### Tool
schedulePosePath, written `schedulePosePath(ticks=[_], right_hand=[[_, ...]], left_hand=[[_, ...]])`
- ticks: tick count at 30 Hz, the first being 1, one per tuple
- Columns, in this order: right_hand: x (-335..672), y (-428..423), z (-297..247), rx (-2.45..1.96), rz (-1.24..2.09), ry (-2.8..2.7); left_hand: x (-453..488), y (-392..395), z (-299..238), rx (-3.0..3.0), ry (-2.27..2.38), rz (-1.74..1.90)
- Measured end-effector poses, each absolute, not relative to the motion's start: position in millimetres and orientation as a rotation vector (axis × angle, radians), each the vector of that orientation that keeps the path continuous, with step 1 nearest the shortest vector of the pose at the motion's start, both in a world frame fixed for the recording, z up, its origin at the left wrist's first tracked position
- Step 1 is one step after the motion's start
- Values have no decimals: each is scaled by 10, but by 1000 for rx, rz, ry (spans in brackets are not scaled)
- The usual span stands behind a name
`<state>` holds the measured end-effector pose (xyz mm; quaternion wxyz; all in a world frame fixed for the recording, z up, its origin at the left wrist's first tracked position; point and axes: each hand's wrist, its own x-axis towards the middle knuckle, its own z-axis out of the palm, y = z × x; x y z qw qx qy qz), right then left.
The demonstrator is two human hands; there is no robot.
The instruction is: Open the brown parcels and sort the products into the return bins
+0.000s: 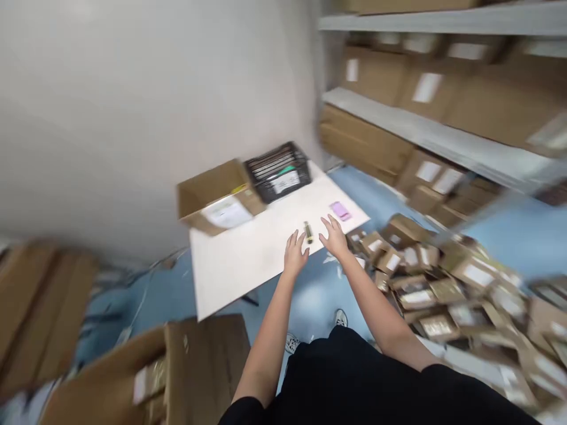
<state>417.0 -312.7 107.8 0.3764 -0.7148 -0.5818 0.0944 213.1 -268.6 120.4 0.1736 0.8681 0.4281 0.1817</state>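
Sitting leftmost on desk (230, 265): open carton (252, 202), white sheet on its front.
Black basket (264, 190): just beside carton, at desk's back edge.
Left hand (295, 255): fingers apart, over near edge.
Small dark item (308, 232): on desk between the hands; contact with left fingertips unclear.
Right hand (335, 239): fingers apart.
Pink item (340, 211): on desk, just beyond right hand.
Parcels (414, 284): heaped on floor (310, 302).

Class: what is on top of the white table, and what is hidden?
On the white table: an open cardboard box, black basket, pink item and, between the left hand and right hand, a small item. The tabletop beneath them is covered.
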Motion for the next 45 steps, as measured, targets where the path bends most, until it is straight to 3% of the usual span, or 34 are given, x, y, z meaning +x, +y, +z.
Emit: schedulePosePath(ticks=[8, 14, 20, 27, 34, 39, 45], right_hand=[[853, -2541, 1073, -1190, 484, -2186], [-1539, -3172, 903, -749, 690, -2498], [-3179, -4105, 762, -331, 812, -2750], [-4088, -4635, 383, -97, 880, -3003], [-4262, -4860, -297, -21, 848, -3413], [-4248, -4902, -423, -93, 807, -3346], [-4166, -4585, -113, -219, 628, -3316]], left_hand=[[-973, -3434, 1119, 1924, 2039, 762], [-2921, -4720, 981, 1464, 2456, 864], [-4094, -5969, 704, 976, 2718, 838], [-4518, -6776, 139, 397, 2729, 758], [-4338, -6784, -439, 125, 2679, 736], [-4365, -6665, -453, 49, 2793, 773], [-4507, -6414, -183, 344, 2914, 700]])
